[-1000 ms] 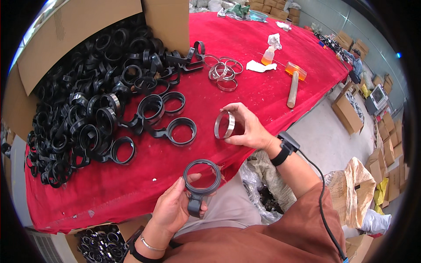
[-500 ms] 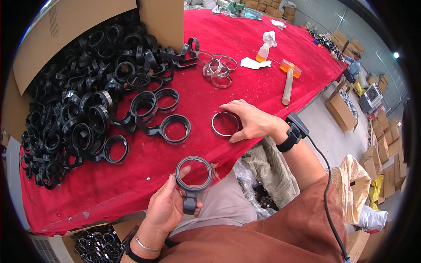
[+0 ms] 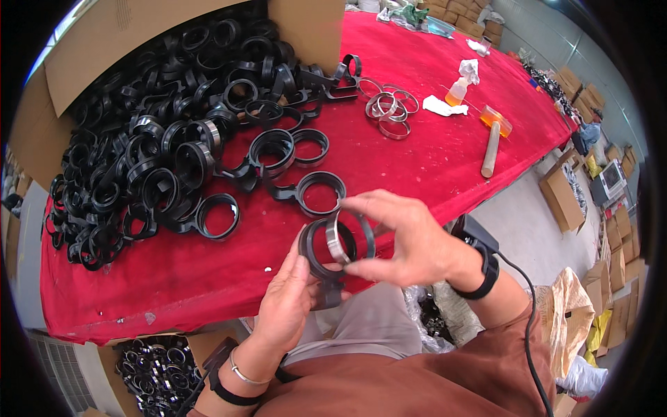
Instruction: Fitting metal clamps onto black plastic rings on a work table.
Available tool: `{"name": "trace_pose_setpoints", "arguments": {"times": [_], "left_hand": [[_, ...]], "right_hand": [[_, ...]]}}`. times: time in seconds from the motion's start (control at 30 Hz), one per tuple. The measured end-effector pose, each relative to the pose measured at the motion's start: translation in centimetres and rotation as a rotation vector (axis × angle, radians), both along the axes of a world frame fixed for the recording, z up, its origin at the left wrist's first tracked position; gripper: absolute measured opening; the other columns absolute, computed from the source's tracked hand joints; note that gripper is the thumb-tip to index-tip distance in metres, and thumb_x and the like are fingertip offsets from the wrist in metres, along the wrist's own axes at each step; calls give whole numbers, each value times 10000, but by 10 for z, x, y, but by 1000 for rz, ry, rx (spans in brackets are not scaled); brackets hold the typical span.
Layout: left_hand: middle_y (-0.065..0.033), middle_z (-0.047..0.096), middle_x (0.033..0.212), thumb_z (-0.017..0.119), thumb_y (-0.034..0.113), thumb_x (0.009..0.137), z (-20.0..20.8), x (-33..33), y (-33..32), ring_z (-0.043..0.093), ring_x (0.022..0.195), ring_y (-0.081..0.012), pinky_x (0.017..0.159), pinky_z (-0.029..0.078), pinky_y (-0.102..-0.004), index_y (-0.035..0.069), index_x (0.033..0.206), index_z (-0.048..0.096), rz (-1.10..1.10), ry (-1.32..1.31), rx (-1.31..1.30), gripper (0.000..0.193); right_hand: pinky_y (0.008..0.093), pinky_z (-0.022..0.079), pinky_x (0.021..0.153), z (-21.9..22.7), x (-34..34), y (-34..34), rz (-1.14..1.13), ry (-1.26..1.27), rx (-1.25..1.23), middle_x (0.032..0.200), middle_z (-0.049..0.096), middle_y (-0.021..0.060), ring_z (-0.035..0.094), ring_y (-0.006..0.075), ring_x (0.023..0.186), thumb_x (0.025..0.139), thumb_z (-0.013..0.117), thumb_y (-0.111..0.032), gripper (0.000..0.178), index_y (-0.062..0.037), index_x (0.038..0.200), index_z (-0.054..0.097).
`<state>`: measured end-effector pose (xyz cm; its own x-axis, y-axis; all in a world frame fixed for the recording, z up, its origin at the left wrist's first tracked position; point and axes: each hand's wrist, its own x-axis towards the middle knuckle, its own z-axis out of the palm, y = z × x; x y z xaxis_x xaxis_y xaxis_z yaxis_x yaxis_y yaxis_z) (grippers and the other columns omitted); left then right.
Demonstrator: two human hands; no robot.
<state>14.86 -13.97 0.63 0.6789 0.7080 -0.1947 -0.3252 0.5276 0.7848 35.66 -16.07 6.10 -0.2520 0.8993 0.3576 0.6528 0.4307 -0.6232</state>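
Note:
My left hand [image 3: 283, 306] is closed on a black plastic ring clamp [image 3: 310, 256] by its stem, held up over the table's near edge. Thumb and fingers of my right hand [image 3: 417, 243] pinch a shiny metal ring [image 3: 334, 240] at its top and bottom. That ring stands tilted at the clamp's opening, overlapping it in view; how far in it sits, I cannot tell. Just beyond my hands lies another black ring clamp [image 3: 320, 175] on the red cloth [image 3: 431, 167]. Several loose metal rings [image 3: 394, 132] lie farther back.
A large heap of black ring clamps [image 3: 160, 181] spills from a cardboard box [image 3: 306, 31] on the left. A mallet with an orange head [image 3: 496, 121] and a bottle of orange liquid [image 3: 456, 92] are at the right. Below the table is a box of finished-looking clamps [image 3: 156, 372].
My right hand has lifted the metal ring off the cloth and brought it left to the clamp. My left hand has raised the clamp slightly. The view has shifted.

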Motion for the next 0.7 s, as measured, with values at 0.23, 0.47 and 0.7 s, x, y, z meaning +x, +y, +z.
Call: {"name": "trace_pose_setpoints", "arguments": {"times": [0.23,0.47,0.7], "left_hand": [[-116,530,1261,286,231,1033,-1,0,-3,587,1066,-187,866,528,-336,125,1485,179,43,25,130,477],[-102,651,990,373,281,1020,3,-7,-9,633,794,-124,695,523,-248,65,1418,319,144,261,513,456],[-128,673,904,361,266,1018,9,-6,-7,635,650,-130,595,537,-231,-8,1245,453,227,257,444,368]], "right_hand": [[404,475,858,-14,-23,-4,-8,5,26,1098,547,228,549,366,1018,634,777,-172,682,55,1218,508],[402,452,898,-17,-33,-10,25,105,39,1135,525,198,526,343,1045,620,820,-133,716,23,1240,496],[255,413,563,-38,-48,16,-321,701,-409,694,552,19,499,88,637,1011,370,-377,474,14,880,604]]}}
